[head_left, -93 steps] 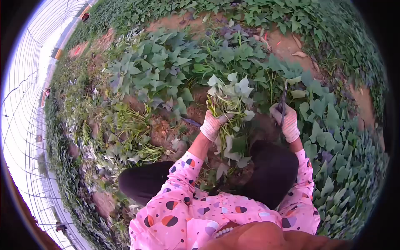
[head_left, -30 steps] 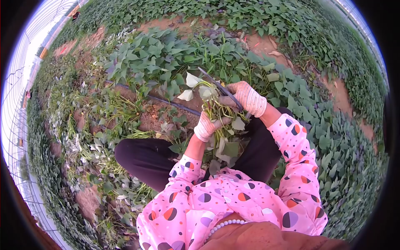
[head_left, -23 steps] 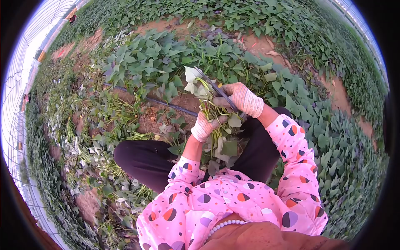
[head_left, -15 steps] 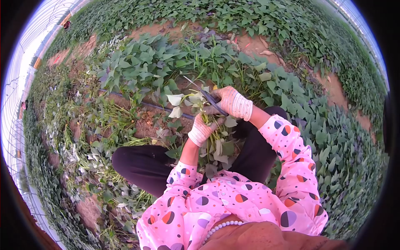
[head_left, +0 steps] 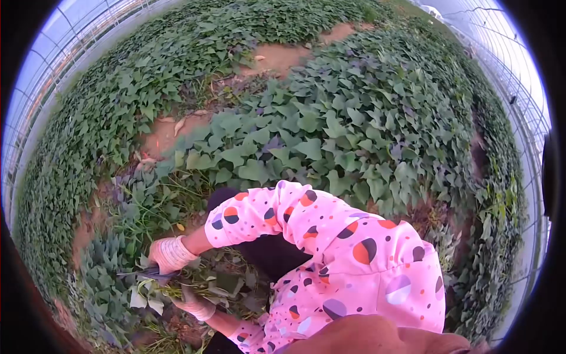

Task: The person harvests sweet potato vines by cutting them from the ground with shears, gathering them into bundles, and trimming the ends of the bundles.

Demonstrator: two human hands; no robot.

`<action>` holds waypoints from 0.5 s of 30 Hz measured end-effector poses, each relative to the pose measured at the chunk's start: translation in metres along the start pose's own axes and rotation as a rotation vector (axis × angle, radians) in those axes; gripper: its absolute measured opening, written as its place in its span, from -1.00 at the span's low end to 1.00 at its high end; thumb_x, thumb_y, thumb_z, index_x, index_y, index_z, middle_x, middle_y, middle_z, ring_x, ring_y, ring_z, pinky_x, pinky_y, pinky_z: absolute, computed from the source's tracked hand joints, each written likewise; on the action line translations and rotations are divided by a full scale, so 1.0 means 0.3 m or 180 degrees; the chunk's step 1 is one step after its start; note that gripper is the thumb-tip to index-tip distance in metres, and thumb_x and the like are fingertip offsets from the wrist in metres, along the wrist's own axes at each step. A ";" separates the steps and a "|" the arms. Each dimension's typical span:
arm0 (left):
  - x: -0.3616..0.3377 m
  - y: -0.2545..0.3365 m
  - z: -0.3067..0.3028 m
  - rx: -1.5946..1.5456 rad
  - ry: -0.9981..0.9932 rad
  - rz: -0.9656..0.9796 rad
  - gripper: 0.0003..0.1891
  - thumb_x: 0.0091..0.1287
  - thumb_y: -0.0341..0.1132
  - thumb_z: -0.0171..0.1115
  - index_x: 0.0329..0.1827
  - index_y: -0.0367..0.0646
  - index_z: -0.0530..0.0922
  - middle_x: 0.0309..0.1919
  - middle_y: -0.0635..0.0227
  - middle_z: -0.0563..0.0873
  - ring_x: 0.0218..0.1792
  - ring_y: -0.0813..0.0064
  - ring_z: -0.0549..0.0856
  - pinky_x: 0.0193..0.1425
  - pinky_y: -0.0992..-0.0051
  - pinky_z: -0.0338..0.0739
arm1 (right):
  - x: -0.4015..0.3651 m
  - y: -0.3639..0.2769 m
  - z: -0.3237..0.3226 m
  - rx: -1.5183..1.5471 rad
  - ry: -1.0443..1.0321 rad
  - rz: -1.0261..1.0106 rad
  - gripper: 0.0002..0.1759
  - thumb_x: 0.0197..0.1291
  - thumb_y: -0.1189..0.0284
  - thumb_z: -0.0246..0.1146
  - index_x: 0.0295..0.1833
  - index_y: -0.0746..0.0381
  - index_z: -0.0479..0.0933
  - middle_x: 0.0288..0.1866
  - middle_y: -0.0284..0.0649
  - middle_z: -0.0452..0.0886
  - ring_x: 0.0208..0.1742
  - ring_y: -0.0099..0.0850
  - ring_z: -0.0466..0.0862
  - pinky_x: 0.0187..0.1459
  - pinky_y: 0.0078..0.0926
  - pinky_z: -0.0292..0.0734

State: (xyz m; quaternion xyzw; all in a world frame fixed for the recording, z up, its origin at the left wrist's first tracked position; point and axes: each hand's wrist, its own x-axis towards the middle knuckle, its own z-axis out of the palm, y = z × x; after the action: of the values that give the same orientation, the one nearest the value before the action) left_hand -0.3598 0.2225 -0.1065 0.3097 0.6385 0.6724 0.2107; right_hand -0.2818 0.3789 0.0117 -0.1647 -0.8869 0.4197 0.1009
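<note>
At the lower left, my right hand (head_left: 167,256), in a white ribbed glove, is closed around a pair of dark-handled scissors (head_left: 152,274). Their blades point left over the leaves. Just below, my left hand (head_left: 196,305), also gloved, grips a bunch of leafy vine cuttings (head_left: 171,290). Pale undersides of leaves stick out on the left of the bunch, and the stems trail right toward my lap. The two hands are close together, with the scissors beside the cut stems. My left fingers are partly hidden by the stems.
Dense green vines (head_left: 348,112) with heart-shaped leaves cover the ground ahead and to the right. Strips of bare soil (head_left: 277,59) run between the rows. My bent leg in dark trousers (head_left: 265,253) lies under my right arm. A framed greenhouse wall (head_left: 519,71) curves along the far right.
The view has swung to the right, so my hands and the cuttings now appear at the lower left. Both hands keep their hold on the scissors and the bunch.
</note>
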 end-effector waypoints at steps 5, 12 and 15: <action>-0.030 0.039 0.067 -0.0712 0.0685 -0.0014 -0.25 0.22 -0.22 0.35 0.39 -0.35 0.19 0.20 0.01 0.48 0.05 0.24 0.57 0.13 0.24 0.50 | 0.005 -0.004 0.011 0.0023 0.0053 -0.0027 -0.55 -0.25 0.03 0.39 -0.45 0.24 0.64 -0.54 -0.08 0.62 -0.47 -0.14 0.61 -0.36 -0.26 0.51; 0.143 -0.547 -0.188 0.1175 0.0325 0.0663 -0.40 0.15 -0.18 0.45 0.11 -0.39 0.40 -0.15 0.21 0.60 -0.22 0.50 0.54 -0.11 0.46 0.53 | 0.019 0.043 0.064 0.0185 0.0063 -0.0977 -0.57 -0.11 0.04 0.37 -0.34 0.22 0.64 -0.45 -0.07 0.65 -0.37 -0.19 0.65 -0.28 -0.25 0.51; 0.040 -0.228 0.010 0.0263 0.0514 0.1075 -0.66 0.09 -0.28 0.46 -0.20 -0.26 0.52 -0.35 0.40 0.58 -0.40 0.56 0.47 -0.26 0.51 0.50 | 0.010 0.041 0.057 0.0573 -0.0082 -0.1420 -0.68 0.00 0.16 0.34 -0.34 0.22 0.60 -0.43 -0.07 0.64 -0.39 -0.24 0.61 -0.30 -0.25 0.47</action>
State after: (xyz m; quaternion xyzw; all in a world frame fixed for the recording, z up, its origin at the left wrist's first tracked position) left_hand -0.3739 0.2394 -0.1725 0.3658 0.6194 0.6940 0.0301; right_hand -0.2874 0.3750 -0.0085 0.0503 -0.8615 0.4664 0.1941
